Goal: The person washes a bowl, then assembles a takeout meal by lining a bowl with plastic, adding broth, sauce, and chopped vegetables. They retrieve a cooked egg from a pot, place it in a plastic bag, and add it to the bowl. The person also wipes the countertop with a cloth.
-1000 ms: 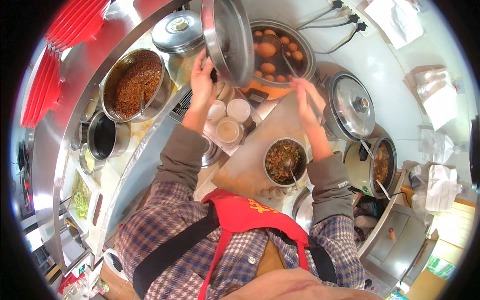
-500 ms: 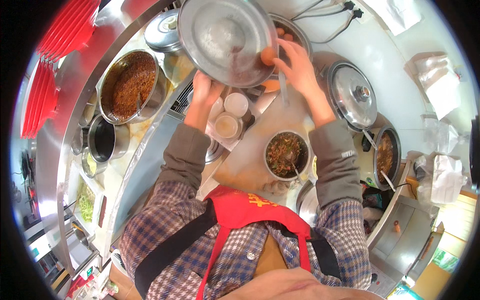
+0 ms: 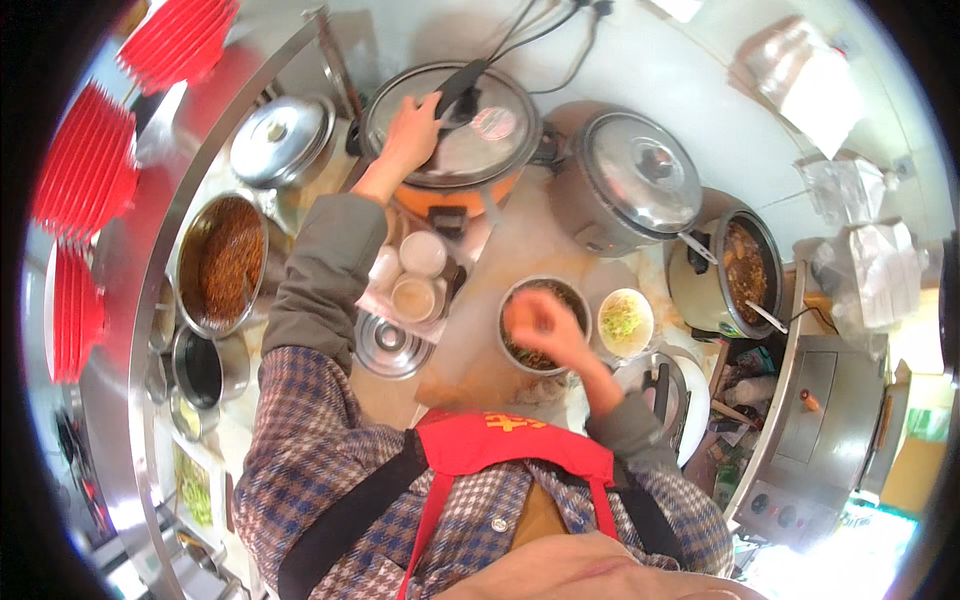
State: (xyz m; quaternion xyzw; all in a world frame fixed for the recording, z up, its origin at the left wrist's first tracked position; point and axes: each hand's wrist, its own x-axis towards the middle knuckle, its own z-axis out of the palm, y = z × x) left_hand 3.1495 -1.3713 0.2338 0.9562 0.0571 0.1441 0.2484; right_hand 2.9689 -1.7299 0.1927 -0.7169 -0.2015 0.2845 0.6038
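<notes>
Crowded steel bench (image 3: 470, 330) packed with pots; left hand (image 3: 412, 130) laid flat, fingers spread, on round metal lid (image 3: 470, 135) closing orange cooker (image 3: 455, 200), beside its black handle (image 3: 458, 88). Right hand (image 3: 540, 325) curled over dark bowl of noodles (image 3: 545, 325), possibly pinching something, cannot tell. Just right of that hand, small white bowl of green onion (image 3: 625, 322); beyond, grey domed cooker (image 3: 630, 185)
</notes>
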